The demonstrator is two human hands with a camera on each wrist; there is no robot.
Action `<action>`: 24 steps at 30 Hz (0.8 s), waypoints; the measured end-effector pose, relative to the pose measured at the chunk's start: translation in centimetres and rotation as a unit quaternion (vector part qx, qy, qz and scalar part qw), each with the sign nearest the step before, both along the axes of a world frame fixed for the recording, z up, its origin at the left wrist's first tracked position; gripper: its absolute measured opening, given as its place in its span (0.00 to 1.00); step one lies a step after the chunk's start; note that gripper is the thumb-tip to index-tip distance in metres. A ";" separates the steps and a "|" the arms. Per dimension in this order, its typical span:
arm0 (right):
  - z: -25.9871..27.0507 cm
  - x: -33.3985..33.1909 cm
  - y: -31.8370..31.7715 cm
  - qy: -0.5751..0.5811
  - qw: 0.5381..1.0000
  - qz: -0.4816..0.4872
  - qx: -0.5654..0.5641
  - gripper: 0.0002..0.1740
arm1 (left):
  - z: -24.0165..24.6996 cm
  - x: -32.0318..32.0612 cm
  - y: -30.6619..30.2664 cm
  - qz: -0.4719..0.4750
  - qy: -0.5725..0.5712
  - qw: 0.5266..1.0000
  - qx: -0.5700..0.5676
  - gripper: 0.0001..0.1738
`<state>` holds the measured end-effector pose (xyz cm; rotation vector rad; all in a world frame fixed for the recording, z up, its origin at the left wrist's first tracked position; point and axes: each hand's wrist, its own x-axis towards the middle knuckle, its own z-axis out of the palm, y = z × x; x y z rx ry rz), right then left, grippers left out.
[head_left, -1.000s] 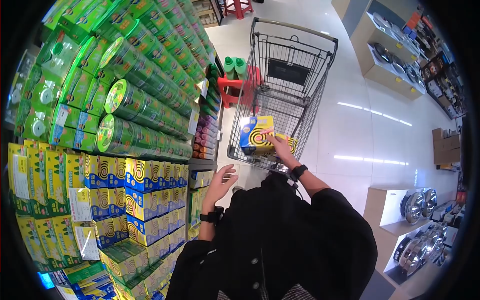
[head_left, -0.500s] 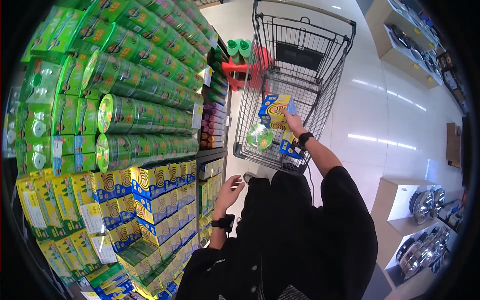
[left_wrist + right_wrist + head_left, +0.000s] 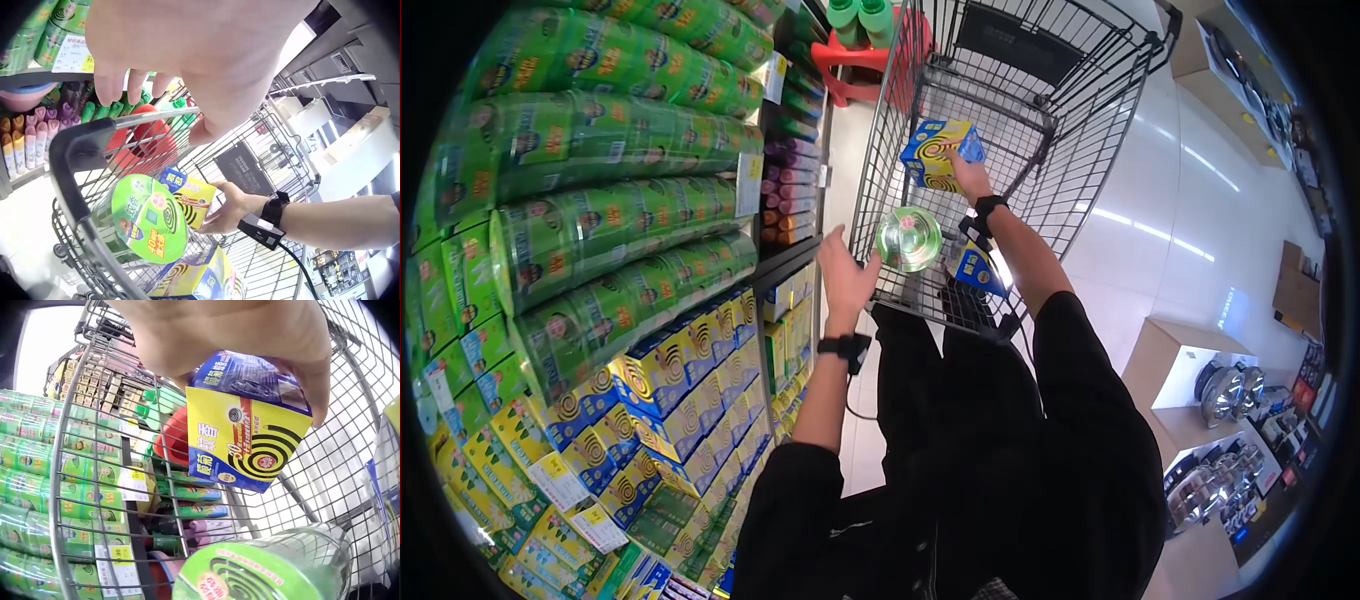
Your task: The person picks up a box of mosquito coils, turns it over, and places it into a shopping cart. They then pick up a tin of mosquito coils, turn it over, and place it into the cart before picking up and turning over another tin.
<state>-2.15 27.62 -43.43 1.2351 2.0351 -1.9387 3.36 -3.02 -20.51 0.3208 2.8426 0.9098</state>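
Note:
Inside the shopping cart (image 3: 1040, 130), my right hand (image 3: 972, 177) grips a yellow and blue mosquito coil box (image 3: 933, 150). The right wrist view shows its coil-printed face (image 3: 247, 434), with the hand wrapped over the upper side. A clear round tub with a green lid (image 3: 150, 217) stands in the cart near that box. Another yellow and blue box (image 3: 977, 266) lies at the cart's near end. My left hand (image 3: 847, 278) holds nothing; its fingers extend beside the cart's left rim, between cart and shelf.
Shelves on the left carry rows of green tubs (image 3: 600, 240) and stacked coil boxes (image 3: 690, 360). A red stool (image 3: 840, 68) with green bottles (image 3: 860, 20) stands beyond the cart's left side. Pots (image 3: 1225, 390) sit on display units at the right.
The right hand has lowered the coil box deeper into the cart, away from me. The tub, earlier hidden, now shows. My left hand has moved up to the cart's rim. The head view has shifted.

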 end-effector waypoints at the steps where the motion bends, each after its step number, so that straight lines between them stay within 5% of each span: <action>1: 0.2 -0.2 -0.1 -0.012 1.000 0.008 -0.006 0.27 | -0.3 -1.2 0.9 -0.006 -0.015 1.000 -0.001 0.39; 4: -0.4 0.1 -0.5 -0.045 0.999 0.019 0.004 0.33 | -1.6 -4.3 2.8 -0.022 -0.052 0.998 -0.028 0.37; 7: 0.1 0.6 -0.4 0.021 0.997 0.070 -0.016 0.31 | -3.5 -6.0 3.0 -0.010 -0.042 0.999 -0.014 0.23; 10: 3.4 1.1 -0.2 0.031 0.995 0.083 -0.049 0.40 | -3.9 -6.2 3.1 0.009 -0.082 0.996 -0.031 0.14; 11: 3.5 1.3 0.2 -0.067 0.994 0.079 -0.047 0.55 | -4.7 -5.9 2.7 0.000 -0.045 0.999 -0.009 0.11; 14: 0.5 1.9 1.7 -0.123 0.979 0.123 -0.104 0.62 | -4.4 -5.9 2.9 0.010 -0.073 0.997 0.007 0.08; 24: 2.9 2.4 2.4 -0.172 0.964 0.156 -0.129 0.66 | -4.8 -4.7 3.4 0.014 -0.053 0.998 0.035 0.04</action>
